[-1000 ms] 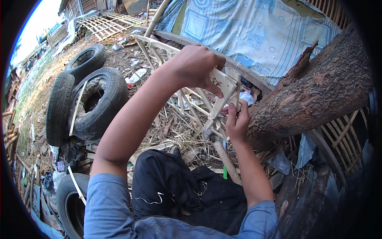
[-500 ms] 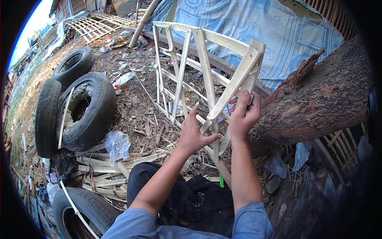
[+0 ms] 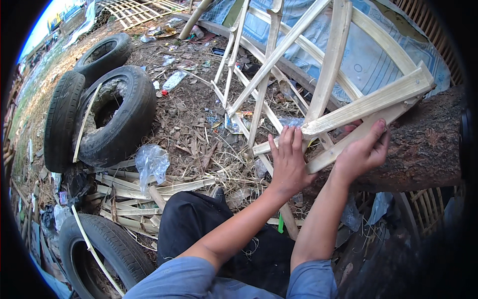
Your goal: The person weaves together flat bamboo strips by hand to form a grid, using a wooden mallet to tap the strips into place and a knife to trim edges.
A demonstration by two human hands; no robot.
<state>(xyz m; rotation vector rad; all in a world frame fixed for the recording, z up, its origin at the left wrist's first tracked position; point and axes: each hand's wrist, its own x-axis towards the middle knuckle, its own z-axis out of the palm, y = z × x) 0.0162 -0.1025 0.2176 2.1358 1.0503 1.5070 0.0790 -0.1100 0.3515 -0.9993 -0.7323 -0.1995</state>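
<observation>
A lattice frame of pale split-bamboo slats (image 3: 332,55) stands tilted before me, its slats crossing and fanning out. My right hand (image 3: 362,153) grips the frame's near right side, thumb on a lower slat (image 3: 343,144) and fingertips partly hidden behind it. My left hand (image 3: 289,162) lies on the end of an upper slat (image 3: 371,104), close to a crossing. Its fingers are bent over that slat and pressed together, while the thumb touches the tip of the lower slat.
A thick tree trunk (image 3: 418,144) lies at the right, under the frame's corner. Old tyres (image 3: 134,114) stand at the left, another tyre (image 3: 107,249) nearer. Loose bamboo strips (image 3: 129,212) and a clear plastic bag (image 3: 152,162) lie before my knee. Behind hangs a blue patterned sheet (image 3: 368,65).
The frame has come nearer and moved right, with its right corner turned outward. My left hand, previously spread beside the slats, has closed onto one. My right hand has shifted right, still holding.
</observation>
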